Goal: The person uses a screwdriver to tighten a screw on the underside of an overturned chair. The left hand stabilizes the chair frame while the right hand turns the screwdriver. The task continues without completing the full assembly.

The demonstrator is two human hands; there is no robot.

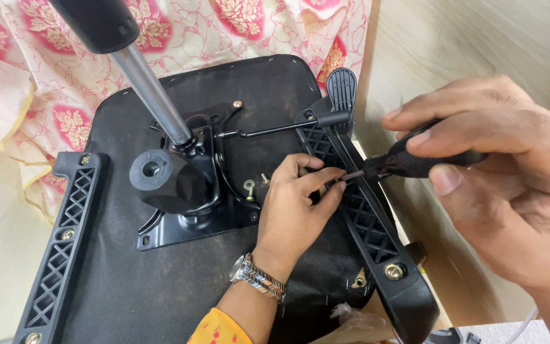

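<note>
Head view: two hands, one screwdriver, two armrest brackets.

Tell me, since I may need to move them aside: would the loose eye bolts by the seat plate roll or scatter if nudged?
The loose eye bolts look small and light, so a nudge would probably shift them. They lie on the black fabric underside, which likely slows sliding. Their round shanks might roll, though the ring heads should stop them soon.

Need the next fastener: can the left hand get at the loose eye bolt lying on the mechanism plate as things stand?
Probably yes: the eye bolt lies uncovered just beside the left hand, though its fingers are steadying the screwdriver tip.
</note>
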